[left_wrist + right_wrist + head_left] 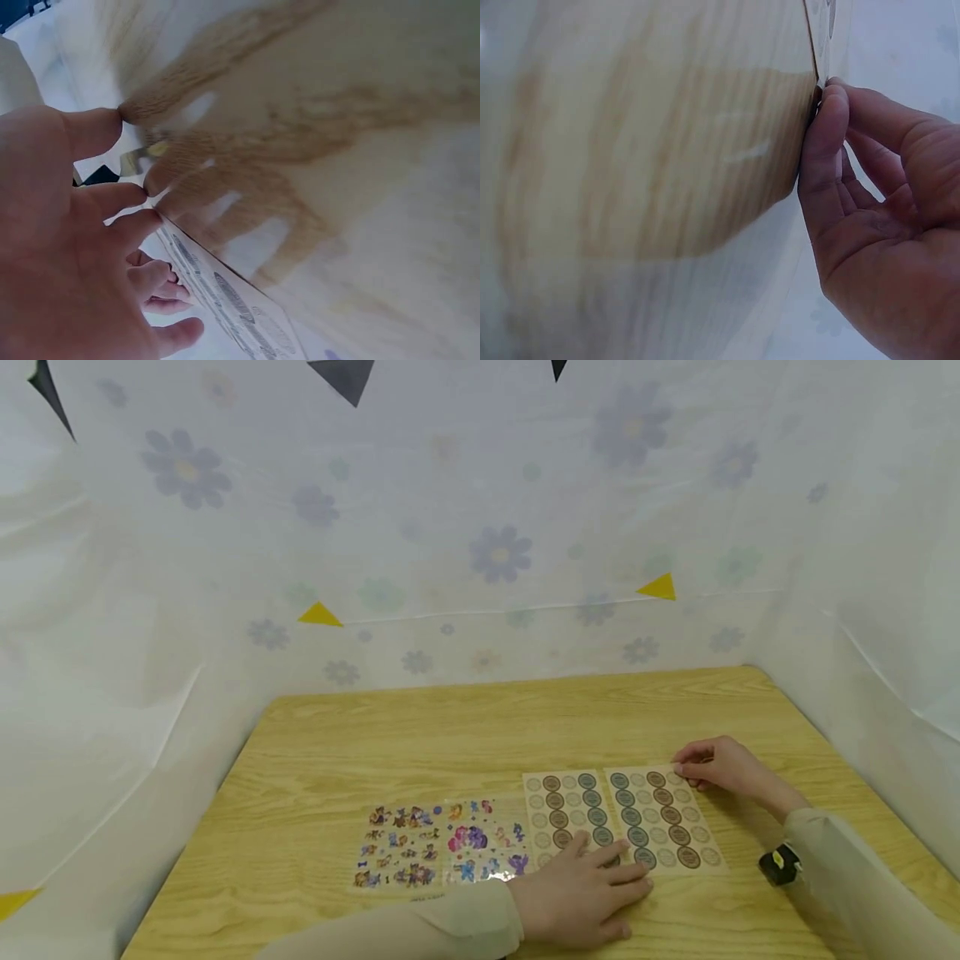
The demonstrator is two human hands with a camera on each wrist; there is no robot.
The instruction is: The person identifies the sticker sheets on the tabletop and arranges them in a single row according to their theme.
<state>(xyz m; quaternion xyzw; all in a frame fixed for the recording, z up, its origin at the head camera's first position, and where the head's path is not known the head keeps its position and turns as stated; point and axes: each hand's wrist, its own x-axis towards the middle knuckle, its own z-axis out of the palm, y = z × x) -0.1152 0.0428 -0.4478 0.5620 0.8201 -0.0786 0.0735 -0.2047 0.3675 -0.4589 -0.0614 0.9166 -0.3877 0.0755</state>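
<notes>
Two beige sheets of round stickers lie side by side on the wooden table, a left sheet (577,799) and a right sheet (666,818), with rows of brown, grey-green and pale circles. My left hand (581,893) rests, fingers spread and fairly straight, across the near edges of both, hiding part of the left one. At the far right corner of the right sheet, my right hand (731,768) pinches the paper between thumb and fingertips. That pinch on the sheet's edge also shows in the right wrist view, where the hand (877,195) is close up.
Left of the beige sheets lie clear sheets of colourful cartoon stickers (401,847), partly under the left forearm. A small black device (780,865) sits at the right wrist. White flowered curtains (498,556) with yellow and dark triangles enclose the table (450,727) at back and sides.
</notes>
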